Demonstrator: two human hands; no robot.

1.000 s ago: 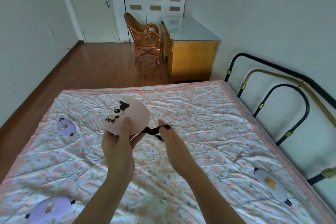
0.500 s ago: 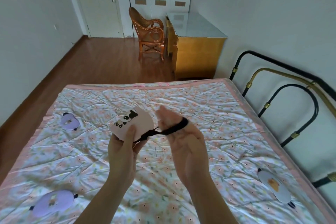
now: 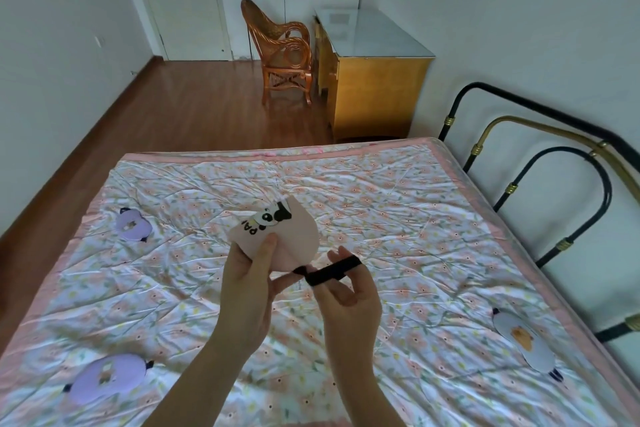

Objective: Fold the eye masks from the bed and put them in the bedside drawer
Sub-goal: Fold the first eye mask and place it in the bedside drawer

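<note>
Both hands work above the bed (image 3: 381, 184): my left hand (image 3: 247, 282) pinches the folded pink mask (image 3: 284, 239) (panda print), right hand (image 3: 348, 291) seemingly gripping its black strap (image 3: 329, 272).

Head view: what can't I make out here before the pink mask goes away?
- Bedside drawer: nowhere in the head view; not identifiable.
- Pink eye mask: the lettering is partly covered by the left hand and the fold.
- Black strap: its far end is hidden behind the right hand fingers.
- Grey eye mask: the printed figure is too small to identify.
</note>
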